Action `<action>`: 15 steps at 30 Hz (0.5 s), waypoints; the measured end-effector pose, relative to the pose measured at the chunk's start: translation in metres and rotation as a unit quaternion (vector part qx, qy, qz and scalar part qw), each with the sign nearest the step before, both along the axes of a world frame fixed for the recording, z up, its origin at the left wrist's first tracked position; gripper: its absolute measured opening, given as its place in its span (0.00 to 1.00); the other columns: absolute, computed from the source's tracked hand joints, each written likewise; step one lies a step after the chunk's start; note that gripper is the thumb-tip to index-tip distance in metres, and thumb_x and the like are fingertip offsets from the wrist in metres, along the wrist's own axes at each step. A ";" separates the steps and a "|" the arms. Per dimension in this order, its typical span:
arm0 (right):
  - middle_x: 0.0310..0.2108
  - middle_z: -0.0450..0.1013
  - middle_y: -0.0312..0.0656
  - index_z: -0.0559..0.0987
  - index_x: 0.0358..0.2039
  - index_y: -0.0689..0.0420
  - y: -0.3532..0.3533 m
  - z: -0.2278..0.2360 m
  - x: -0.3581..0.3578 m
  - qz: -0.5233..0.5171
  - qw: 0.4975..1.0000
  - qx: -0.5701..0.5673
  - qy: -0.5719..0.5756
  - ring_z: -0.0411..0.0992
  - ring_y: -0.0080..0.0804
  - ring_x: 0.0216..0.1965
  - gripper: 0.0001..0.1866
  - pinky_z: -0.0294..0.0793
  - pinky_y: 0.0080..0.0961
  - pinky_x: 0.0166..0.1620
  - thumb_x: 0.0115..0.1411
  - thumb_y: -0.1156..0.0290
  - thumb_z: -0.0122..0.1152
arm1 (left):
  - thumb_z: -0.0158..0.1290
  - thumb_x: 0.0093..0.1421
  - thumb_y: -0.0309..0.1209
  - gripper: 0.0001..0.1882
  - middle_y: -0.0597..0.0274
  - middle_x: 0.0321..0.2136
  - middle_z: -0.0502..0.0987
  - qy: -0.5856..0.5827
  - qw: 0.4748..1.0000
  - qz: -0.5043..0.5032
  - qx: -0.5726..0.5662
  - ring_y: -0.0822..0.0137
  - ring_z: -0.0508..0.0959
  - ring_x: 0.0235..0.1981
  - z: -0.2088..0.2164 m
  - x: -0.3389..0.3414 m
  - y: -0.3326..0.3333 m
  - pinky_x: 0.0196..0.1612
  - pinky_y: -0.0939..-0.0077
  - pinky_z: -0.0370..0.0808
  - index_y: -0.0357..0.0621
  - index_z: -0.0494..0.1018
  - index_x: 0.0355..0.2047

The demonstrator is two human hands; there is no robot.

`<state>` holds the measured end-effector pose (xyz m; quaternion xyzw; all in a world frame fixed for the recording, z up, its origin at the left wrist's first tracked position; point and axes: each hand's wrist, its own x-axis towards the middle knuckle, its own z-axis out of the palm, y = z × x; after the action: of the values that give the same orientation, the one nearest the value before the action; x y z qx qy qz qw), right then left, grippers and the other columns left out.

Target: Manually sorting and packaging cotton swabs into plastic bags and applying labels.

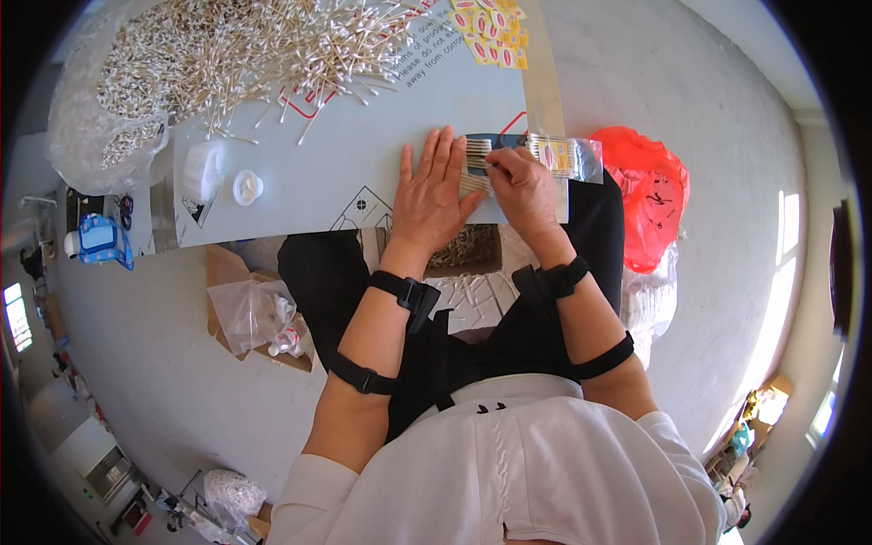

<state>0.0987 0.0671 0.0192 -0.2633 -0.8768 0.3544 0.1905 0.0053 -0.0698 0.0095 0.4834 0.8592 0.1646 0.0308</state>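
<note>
My left hand [425, 195] lies flat on the grey-white tabletop [336, 173], fingers stretched out, its edge beside a row of cotton swabs [478, 154]. On the other side of that row, my right hand [527, 191] has its fingertips pinched together against the swabs' ends. What sits inside the pinch is hidden. Just past my right hand, a clear plastic packet [586, 161] with swabs and a yellow label inside lies at the table's right edge. A dark blue piece [509, 141] shows partly behind the swabs.
A large heap of loose cotton swabs [227, 64] covers the far left, spilling from a clear bag [77, 150]. Yellow labels [495, 32] lie far right. A white tub [204, 171] and round white container [247, 188] stand left. A red bag [645, 191] hangs beyond the right edge.
</note>
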 end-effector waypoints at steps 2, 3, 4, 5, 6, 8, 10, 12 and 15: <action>0.27 0.72 0.43 0.80 0.34 0.54 -0.001 0.000 0.001 0.017 1.000 -0.003 -0.005 0.74 0.46 0.29 0.06 0.73 0.39 0.33 0.55 0.73 0.61 | 0.53 0.61 0.50 0.42 0.55 0.70 0.52 -0.006 1.000 0.002 0.004 0.58 0.51 0.71 0.001 0.000 -0.001 0.71 0.49 0.43 0.44 0.52 0.69; 0.27 0.72 0.43 0.80 0.34 0.54 -0.002 0.000 0.002 0.017 1.000 -0.003 -0.005 0.74 0.46 0.29 0.06 0.73 0.39 0.33 0.55 0.73 0.61 | 0.53 0.61 0.50 0.42 0.55 0.70 0.52 -0.006 1.000 0.002 0.005 0.58 0.51 0.71 0.001 0.000 -0.001 0.71 0.49 0.43 0.44 0.52 0.69; 0.27 0.72 0.43 0.80 0.35 0.54 -0.002 0.000 0.002 0.006 1.000 -0.018 0.005 0.74 0.46 0.29 0.06 0.73 0.39 0.33 0.55 0.73 0.61 | 0.54 0.60 0.50 0.42 0.55 0.70 0.52 -0.010 1.000 0.002 0.003 0.58 0.51 0.71 0.001 0.000 0.000 0.71 0.49 0.42 0.44 0.53 0.69; 0.27 0.72 0.43 0.79 0.35 0.54 -0.002 0.000 0.002 -0.005 0.999 -0.034 0.016 0.74 0.46 0.29 0.07 0.73 0.39 0.33 0.55 0.74 0.61 | 0.54 0.60 0.50 0.42 0.54 0.70 0.52 -0.014 1.000 0.002 0.002 0.58 0.50 0.72 0.001 0.000 0.000 0.71 0.49 0.42 0.43 0.53 0.68; 0.27 0.72 0.43 0.79 0.35 0.54 -0.001 0.000 0.002 -0.005 0.999 -0.033 0.016 0.74 0.46 0.29 0.07 0.73 0.39 0.33 0.55 0.74 0.61 | 0.54 0.60 0.50 0.42 0.54 0.70 0.52 -0.014 1.000 0.002 0.003 0.58 0.50 0.72 0.001 0.000 0.001 0.71 0.49 0.42 0.43 0.53 0.68; 0.27 0.72 0.42 0.79 0.36 0.54 -0.001 0.002 0.000 -0.013 0.999 -0.031 0.014 0.74 0.45 0.29 0.07 0.74 0.38 0.33 0.54 0.74 0.61 | 0.54 0.60 0.51 0.42 0.53 0.69 0.54 -0.004 1.000 -0.001 0.010 0.58 0.51 0.71 0.000 0.000 0.000 0.71 0.47 0.43 0.42 0.55 0.67; 0.27 0.72 0.42 0.79 0.36 0.54 0.000 0.003 -0.001 -0.011 1.000 -0.025 0.009 0.74 0.44 0.29 0.08 0.73 0.38 0.33 0.54 0.74 0.61 | 0.54 0.60 0.51 0.42 0.53 0.69 0.54 -0.003 1.000 -0.001 0.009 0.58 0.51 0.71 0.000 0.000 0.000 0.71 0.47 0.43 0.41 0.55 0.67; 0.27 0.72 0.42 0.79 0.36 0.54 0.000 0.002 -0.002 -0.010 1.000 -0.020 0.003 0.74 0.44 0.29 0.08 0.73 0.38 0.33 0.54 0.74 0.61 | 0.53 0.60 0.50 0.42 0.53 0.69 0.53 -0.001 1.000 -0.001 0.008 0.58 0.51 0.71 0.001 0.000 -0.001 0.71 0.47 0.43 0.41 0.55 0.67; 0.26 0.72 0.42 0.79 0.38 0.54 0.003 -0.002 -0.001 0.003 1.000 0.002 -0.015 0.74 0.44 0.29 0.10 0.73 0.39 0.33 0.54 0.73 0.62 | 0.53 0.60 0.51 0.42 0.53 0.69 0.53 0.003 1.000 -0.003 0.005 0.58 0.51 0.71 0.002 0.001 0.000 0.71 0.47 0.43 0.41 0.54 0.68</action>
<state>0.0977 0.0696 0.0172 -0.2657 -0.8811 0.3488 0.1772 0.0060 -0.0701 0.0113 0.4866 0.8571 0.1671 0.0266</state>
